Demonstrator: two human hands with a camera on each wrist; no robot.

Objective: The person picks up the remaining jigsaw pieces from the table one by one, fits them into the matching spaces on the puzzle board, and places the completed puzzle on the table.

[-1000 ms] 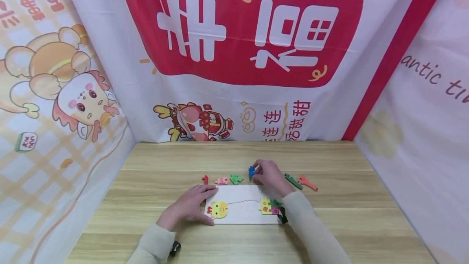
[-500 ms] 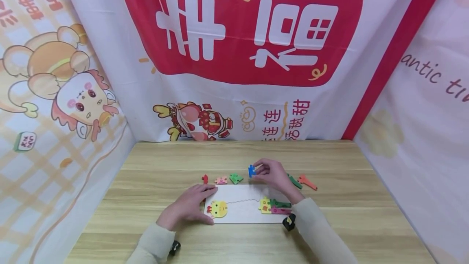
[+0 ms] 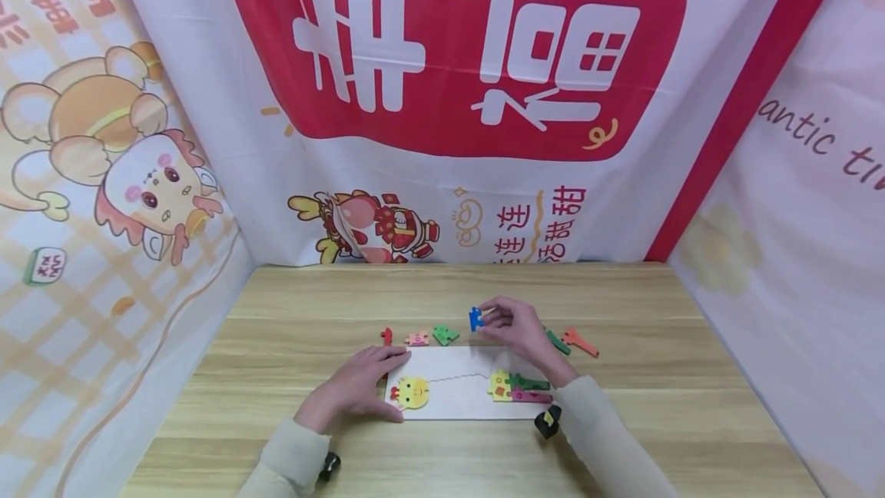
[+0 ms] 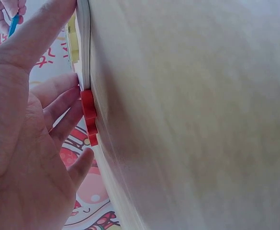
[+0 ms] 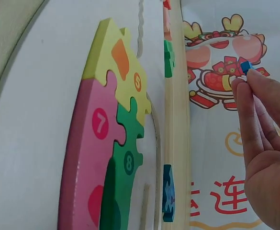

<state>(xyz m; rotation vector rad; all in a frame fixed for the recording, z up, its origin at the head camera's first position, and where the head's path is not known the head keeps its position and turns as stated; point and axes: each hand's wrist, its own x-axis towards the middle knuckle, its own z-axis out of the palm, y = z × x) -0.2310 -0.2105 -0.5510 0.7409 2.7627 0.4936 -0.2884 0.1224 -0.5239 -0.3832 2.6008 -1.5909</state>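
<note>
My right hand [image 3: 515, 327] pinches a small blue puzzle piece [image 3: 476, 319] between thumb and fingertips, above the far side of a white puzzle board [image 3: 456, 402]. In the right wrist view the blue piece [image 5: 246, 67] is mostly hidden by the fingers. My left hand [image 3: 359, 383] rests at the board's left end, thumb at the near corner and fingers extended at the far corner. A yellow giraffe-head piece [image 3: 412, 393] lies on the board's left. On its right, a yellow piece [image 5: 122, 62], a pink piece [image 5: 89, 139] and a green piece [image 5: 125, 153] sit interlocked.
Beyond the board lie a red piece [image 3: 387, 336], a pale pink piece [image 3: 418, 339] and a light green piece [image 3: 445, 335]. Right of my right hand are a dark green piece [image 3: 558, 342] and an orange piece [image 3: 581, 342]. A printed cloth [image 3: 449, 214] hangs behind the table [image 3: 332, 298].
My right hand has lifted the blue piece slightly and its forearm has shifted right, uncovering more of the green and pink pieces on the board. My left hand stays at the board's end.
</note>
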